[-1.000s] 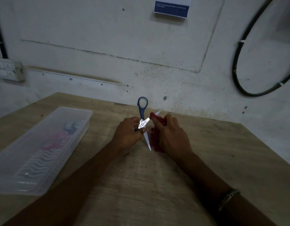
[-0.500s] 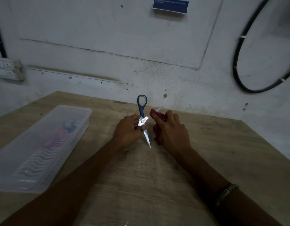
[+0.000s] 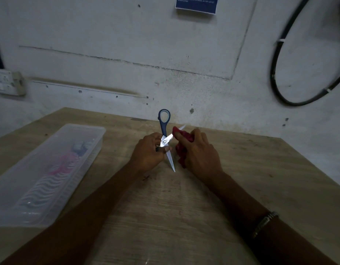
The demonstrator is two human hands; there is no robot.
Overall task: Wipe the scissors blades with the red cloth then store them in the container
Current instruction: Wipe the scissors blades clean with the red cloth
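- Since the earlier frames little has shifted: both hands and the open scissors (image 3: 166, 139) keep the same pose at mid-worktop, and the cloth hand sits slightly further out along the far blade.
- Nearest, both forearms enter from the near edge of the worktop (image 3: 184, 217); a bracelet (image 3: 264, 222) circles the right wrist.
- Left hand (image 3: 147, 153): fingers closed around the lower scissor handle, which they hide. This fixes the pivot while the blades stand spread for access.
- One blade points toward the near edge with its tip close to the worktop; contact cannot be confirmed.
- Right hand (image 3: 198, 150): fingers clamped on the red cloth (image 3: 181, 150), pinching it around the other blade, whose tip shows beyond the cloth. Judgement: wiping is in progress; storage is not yet started.
- Most of the cloth is concealed under the right palm.
- Container (image 3: 48, 169): translucent, lidded, along the left edge, well apart from the hands. Its contents show only as pink and grey blurs.
- Blue loop handle projects toward the far edge.
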